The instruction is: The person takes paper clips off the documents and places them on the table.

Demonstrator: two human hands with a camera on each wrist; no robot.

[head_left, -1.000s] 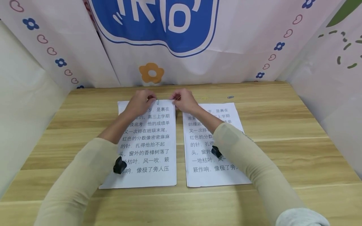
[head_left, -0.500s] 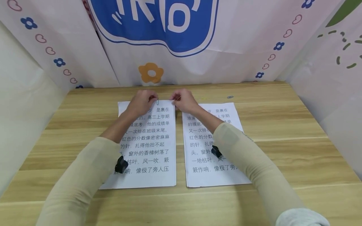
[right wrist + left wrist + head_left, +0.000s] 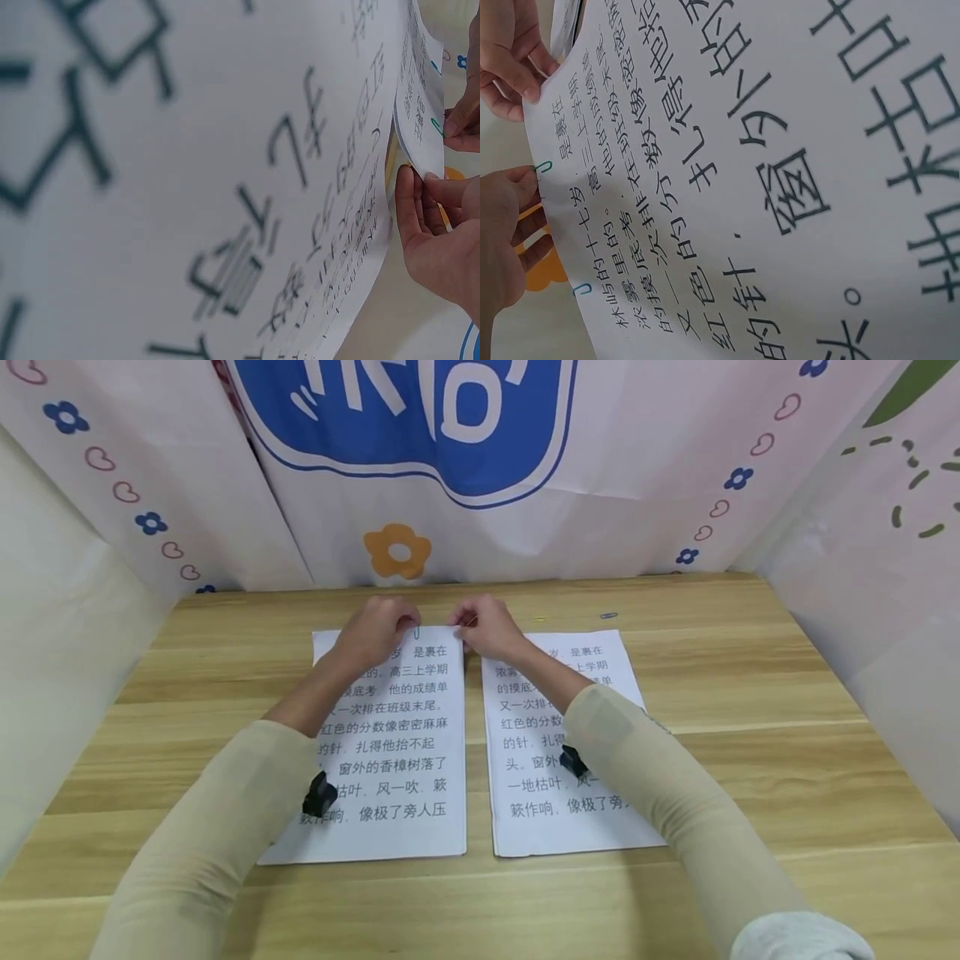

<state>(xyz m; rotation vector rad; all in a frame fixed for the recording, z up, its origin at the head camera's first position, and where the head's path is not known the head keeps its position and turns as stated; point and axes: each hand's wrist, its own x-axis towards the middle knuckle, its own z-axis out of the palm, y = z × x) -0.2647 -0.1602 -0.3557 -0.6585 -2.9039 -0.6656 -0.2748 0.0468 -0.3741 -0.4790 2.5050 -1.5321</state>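
In the head view, my left hand [image 3: 378, 628] is at the top edge of the left stack of printed sheets [image 3: 405, 839]. Its thumb and fingers pinch a green paper clip [image 3: 545, 166], which sits over that edge. A blue paper clip [image 3: 583, 289] is fixed farther along the same edge, hidden behind the hand in the head view. My right hand [image 3: 487, 625] pinches the stack's top right corner, seen closely in the right wrist view, where the corner [image 3: 429, 159] bends up between thumb and fingers.
A second stack of printed sheets [image 3: 577, 835] lies to the right, partly under my right forearm. Behind it on the wooden table [image 3: 480, 910] lie a yellow paper clip [image 3: 540, 619] and a blue-grey paper clip [image 3: 609, 616]. A printed cloth wall [image 3: 600, 539] rises along the back edge.
Both hands stay at the top edge of the left stack. My left fingers have shifted very slightly at the green paper clip; the right hand keeps its pinch on the corner.
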